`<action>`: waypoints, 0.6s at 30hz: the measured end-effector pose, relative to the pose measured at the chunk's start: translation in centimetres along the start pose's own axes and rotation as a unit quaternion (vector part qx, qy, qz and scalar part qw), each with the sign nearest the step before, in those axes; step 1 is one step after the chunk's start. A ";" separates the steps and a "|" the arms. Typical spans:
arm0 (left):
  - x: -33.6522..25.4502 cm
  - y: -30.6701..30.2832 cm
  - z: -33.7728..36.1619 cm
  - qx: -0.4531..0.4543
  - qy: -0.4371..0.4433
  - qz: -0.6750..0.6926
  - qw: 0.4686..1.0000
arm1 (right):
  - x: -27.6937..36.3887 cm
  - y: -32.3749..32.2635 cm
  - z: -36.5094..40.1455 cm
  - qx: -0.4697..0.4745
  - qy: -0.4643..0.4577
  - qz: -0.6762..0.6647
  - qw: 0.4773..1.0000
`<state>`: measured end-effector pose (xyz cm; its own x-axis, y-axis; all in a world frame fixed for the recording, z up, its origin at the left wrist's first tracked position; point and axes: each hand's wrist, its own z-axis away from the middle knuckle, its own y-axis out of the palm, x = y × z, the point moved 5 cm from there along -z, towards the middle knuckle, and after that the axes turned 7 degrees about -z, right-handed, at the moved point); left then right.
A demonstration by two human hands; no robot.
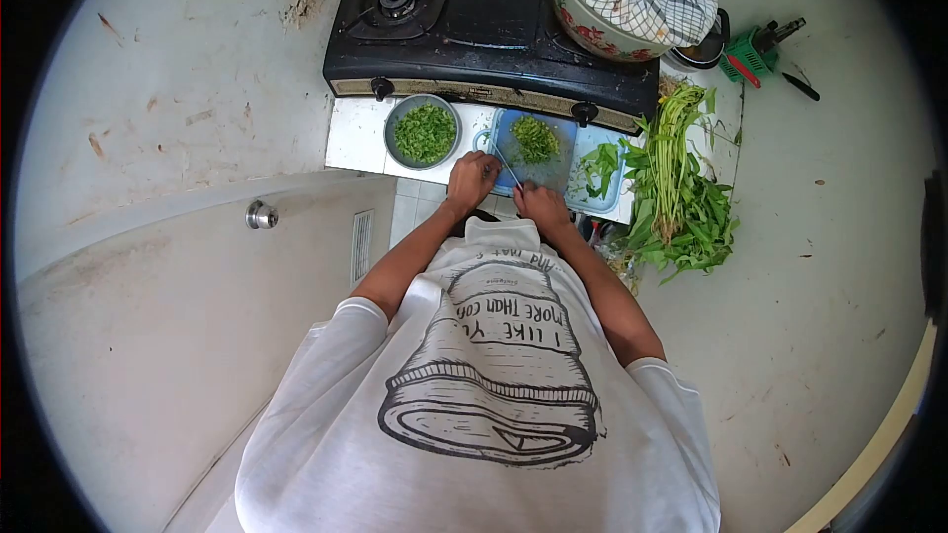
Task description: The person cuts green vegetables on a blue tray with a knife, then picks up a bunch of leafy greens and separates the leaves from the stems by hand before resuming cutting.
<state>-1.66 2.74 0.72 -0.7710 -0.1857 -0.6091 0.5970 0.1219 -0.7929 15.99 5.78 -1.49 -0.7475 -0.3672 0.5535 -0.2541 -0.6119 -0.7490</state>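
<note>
Here, chopped greens (534, 136) lie just beyond the right hand (541, 205) gripping a knife (507, 166) and the closed left hand (472, 179).

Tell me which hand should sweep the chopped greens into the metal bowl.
Left, probably: the left hand sits nearest the bowl; the right hand seems to hold the knife.

Bright, even, diffuse daylight; shadows faint. White shirt (494, 405) near blown out. Heavy fisheye bowing and a black vignette at the edges. Centre sharp, yet small — left hand (472, 178), right hand (541, 203) and knife (507, 166) lack fine detail.
</note>
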 end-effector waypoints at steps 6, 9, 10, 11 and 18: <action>0.0 0.0 -0.2 -0.003 0.002 0.000 1.000 | 0.2 -0.2 0.1 -0.004 -0.020 0.002 1.000; 0.2 0.1 -0.2 0.005 0.007 -0.012 1.000 | 0.4 0.0 0.2 0.002 -0.026 0.002 1.000; 0.2 0.1 -0.2 0.006 0.007 -0.009 1.000 | 0.3 0.1 0.1 0.001 -0.025 0.002 1.000; 0.2 0.1 -0.2 0.008 0.007 -0.006 1.000 | 0.2 0.3 0.1 0.001 -0.024 0.003 1.000; 0.1 -0.1 0.2 -0.012 0.049 -0.012 0.999 | 0.6 0.7 -1.0 0.000 -0.020 -0.006 1.000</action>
<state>-1.76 2.54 0.70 -0.8042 -0.0924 -0.5871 0.5730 0.1419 -0.8072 14.74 5.83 -2.11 -0.7192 -0.3878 0.5764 -0.2628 -0.6162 -0.7425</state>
